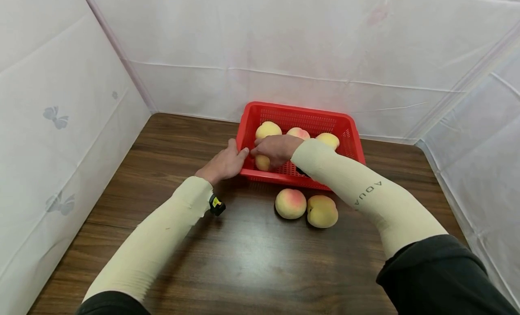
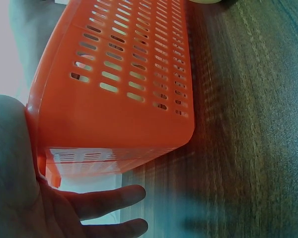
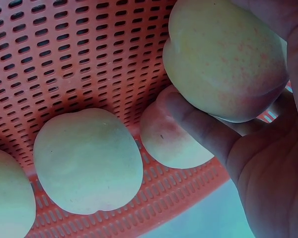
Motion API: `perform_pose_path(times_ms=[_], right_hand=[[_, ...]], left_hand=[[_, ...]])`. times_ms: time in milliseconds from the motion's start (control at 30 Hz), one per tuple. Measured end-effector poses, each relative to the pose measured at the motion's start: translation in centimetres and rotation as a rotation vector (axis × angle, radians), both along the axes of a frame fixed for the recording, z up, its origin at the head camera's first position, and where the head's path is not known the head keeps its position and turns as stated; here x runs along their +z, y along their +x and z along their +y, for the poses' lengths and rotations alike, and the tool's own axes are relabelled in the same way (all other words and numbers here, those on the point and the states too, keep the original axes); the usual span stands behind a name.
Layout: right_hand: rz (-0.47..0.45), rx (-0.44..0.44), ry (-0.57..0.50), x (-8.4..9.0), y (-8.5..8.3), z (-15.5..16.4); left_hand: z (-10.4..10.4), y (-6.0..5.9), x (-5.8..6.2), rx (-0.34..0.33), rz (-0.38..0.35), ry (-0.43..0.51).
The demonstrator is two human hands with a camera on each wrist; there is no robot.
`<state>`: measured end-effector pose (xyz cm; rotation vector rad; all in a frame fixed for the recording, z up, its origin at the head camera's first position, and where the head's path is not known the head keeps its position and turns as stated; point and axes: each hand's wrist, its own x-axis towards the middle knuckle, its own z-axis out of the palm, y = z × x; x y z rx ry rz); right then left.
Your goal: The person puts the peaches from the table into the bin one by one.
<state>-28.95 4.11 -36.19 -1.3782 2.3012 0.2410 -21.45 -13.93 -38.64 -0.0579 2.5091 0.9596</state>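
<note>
A red plastic basket (image 1: 298,108) with slotted walls stands toward the back of the table. My left hand (image 1: 225,162) holds its left rim near the front corner, thumb over the edge; two straight fingers (image 2: 107,202) extend outside the wall in the left wrist view. Inside the basket, my right hand (image 1: 276,149) grips a yellowish peach (image 3: 226,59) with a pink blush. That peach (image 1: 262,162) shows partly below the hand in the head view. Behind it lie a pale peach (image 1: 268,129), a pink-tinged peach (image 1: 298,133) and another yellow peach (image 1: 328,140).
Two more peaches, one pink and cream (image 1: 290,203) and one yellow (image 1: 322,211), lie side by side on the brown wooden table (image 1: 243,265) in front of the basket. White sheeting (image 1: 284,44) hangs behind and on both sides.
</note>
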Motion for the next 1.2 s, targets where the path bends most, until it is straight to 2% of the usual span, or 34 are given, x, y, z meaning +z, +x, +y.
perform_pose_path(times_ms=[200,667,1033,1200], right_hand=[[0.007,-0.012,0.033,-0.01,0.06,-0.18],[0.056,0.042,0.062,-0.41,0.12,-0.28],[0.006,-0.004,0.035,0.07,0.22,-0.35],[-0.003,0.011,0.012,0.38,0.40,-0.29]], left_hand=[[-0.14,-0.21,0.03,-0.006,0.012,0.000],[-0.09,-0.08,0.18,0.000,0.011,0.017],[-0.26,-0.13,0.01,0.005,0.005,0.027],[-0.37,-0.18,-0.09,0.002,0.003,0.019]])
